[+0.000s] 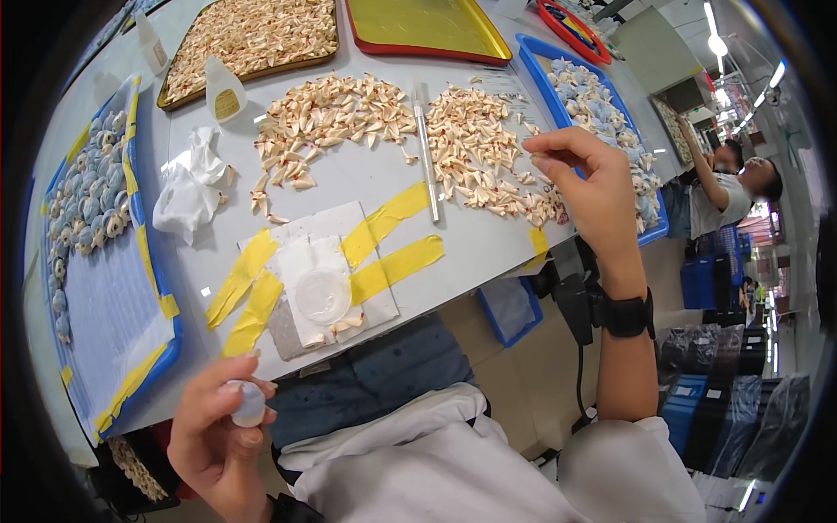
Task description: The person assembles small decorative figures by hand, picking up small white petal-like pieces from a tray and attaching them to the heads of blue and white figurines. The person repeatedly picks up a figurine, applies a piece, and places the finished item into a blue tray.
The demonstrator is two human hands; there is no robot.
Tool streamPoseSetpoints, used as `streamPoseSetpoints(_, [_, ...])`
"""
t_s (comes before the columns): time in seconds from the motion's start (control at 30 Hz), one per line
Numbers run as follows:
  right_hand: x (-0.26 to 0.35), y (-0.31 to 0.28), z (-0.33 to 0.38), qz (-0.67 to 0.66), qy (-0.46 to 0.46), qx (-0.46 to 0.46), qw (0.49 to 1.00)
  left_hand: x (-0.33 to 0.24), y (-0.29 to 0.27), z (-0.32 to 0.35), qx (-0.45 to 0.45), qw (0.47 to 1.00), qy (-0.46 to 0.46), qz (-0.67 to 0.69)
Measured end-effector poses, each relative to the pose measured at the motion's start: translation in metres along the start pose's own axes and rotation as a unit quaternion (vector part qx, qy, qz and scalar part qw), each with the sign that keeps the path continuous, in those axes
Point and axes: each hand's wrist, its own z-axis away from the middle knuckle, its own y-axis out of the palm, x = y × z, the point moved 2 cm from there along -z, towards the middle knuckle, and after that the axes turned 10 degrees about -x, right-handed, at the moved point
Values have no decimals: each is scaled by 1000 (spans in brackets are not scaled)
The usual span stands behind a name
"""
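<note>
Between the thumb and fingers of my left hand (214, 436) is a small round blue-and-white piece (249, 408), held low at the table's front edge. My right hand (602, 192) is raised over the right end of a pile of small cream pointed pieces with red tips (475, 148). Its thumb and index finger are pinched together; whatever is between them is too small to make out. A second pile of cream pieces (340, 113) lies further left, with a silver pen-like stick (426, 161) between the piles. A clear round dish (323, 295) sits on a taped-down board (377, 301).
A blue tray (177, 336) at left holds rows of blue-and-white pieces; another blue tray (554, 109) stands at right. Behind are a tray of cream pieces (253, 44), a yellow tray (427, 26) and a squeeze bottle (225, 94). Crumpled tissue (190, 187) lies left. Another person (724, 192) works at far right.
</note>
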Motion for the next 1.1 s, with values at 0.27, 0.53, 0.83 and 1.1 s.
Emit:
streamPoseSetpoints(0.27, [10,-12,-2,67,42,-40,996,12,6,3,16,996,7,82])
streamPoseSetpoints(0.53, [23,-22,30,-148,112,11,983,18,9,-5,105,935,-85,329])
streamPoseSetpoints(0.83, [77,29,69,-356,166,57,918,19,13,-4,58,955,-120,264])
streamPoseSetpoints(1.1, [106,63,58,-331,132,142,923,28,6,-4,95,970,-7,224])
